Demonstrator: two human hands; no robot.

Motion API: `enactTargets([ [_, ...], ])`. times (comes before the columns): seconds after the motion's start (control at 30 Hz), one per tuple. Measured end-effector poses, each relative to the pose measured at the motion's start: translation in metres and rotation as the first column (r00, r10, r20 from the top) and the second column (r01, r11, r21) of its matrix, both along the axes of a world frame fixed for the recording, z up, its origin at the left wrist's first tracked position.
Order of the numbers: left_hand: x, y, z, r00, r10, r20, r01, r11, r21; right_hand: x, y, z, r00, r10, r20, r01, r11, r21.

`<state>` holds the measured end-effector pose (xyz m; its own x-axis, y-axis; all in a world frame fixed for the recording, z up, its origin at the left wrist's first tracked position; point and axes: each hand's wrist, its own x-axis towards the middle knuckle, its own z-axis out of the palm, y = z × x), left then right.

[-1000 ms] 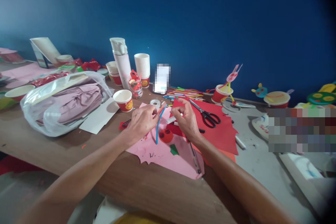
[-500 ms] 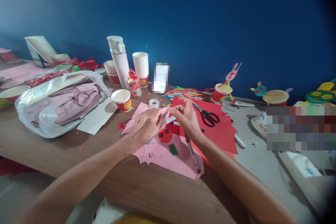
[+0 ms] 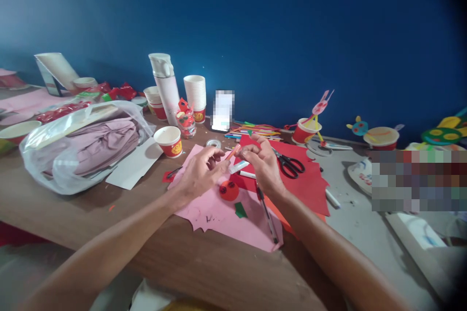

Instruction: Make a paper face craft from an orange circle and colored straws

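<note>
Between my two hands is a narrow orange strip (image 3: 233,152). The thumb and fingers of my left hand (image 3: 199,172) pinch its lower end. At the upper end, the bent fingers of my right hand (image 3: 263,163) close on it. Below them, a round orange paper piece (image 3: 229,191) with two dark eye-like spots lies on pink paper (image 3: 233,228). Beside it rests a small green paper piece (image 3: 241,210). A pale, translucent strip (image 3: 239,167) and a white marker (image 3: 248,174) lie under my right hand. A pen (image 3: 268,216) crosses the pink sheet.
Black-handled scissors (image 3: 291,164) lie on red paper (image 3: 310,187). A tape roll (image 3: 213,144), a paper cup (image 3: 169,142), a tall white flask (image 3: 166,90) and stacked cups (image 3: 195,95) stand behind. Left is a filled plastic bag (image 3: 87,148); right, a decorated cup (image 3: 306,131).
My left fingers have opened out somewhat and more of the orange strip shows. A blue piece seen by my left hand earlier is out of sight. The view has shifted slightly.
</note>
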<state>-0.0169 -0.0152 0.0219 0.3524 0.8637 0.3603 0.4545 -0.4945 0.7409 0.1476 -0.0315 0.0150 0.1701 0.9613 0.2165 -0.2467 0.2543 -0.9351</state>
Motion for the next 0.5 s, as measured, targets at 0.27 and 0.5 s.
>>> enactTargets([
  [0.27, 0.0, 0.007, 0.0, 0.985, -0.098, 0.139, 0.121, 0.979, -0.164, -0.001, -0.004, 0.0, 0.993, 0.113, 0.044, -0.113, 0.993, 0.01],
  [0.5, 0.004, -0.002, 0.004, 0.977, -0.066, 0.202, 0.1, 0.982, -0.162, -0.005, -0.005, 0.002, 0.985, 0.147, 0.088, -0.148, 0.989, -0.001],
])
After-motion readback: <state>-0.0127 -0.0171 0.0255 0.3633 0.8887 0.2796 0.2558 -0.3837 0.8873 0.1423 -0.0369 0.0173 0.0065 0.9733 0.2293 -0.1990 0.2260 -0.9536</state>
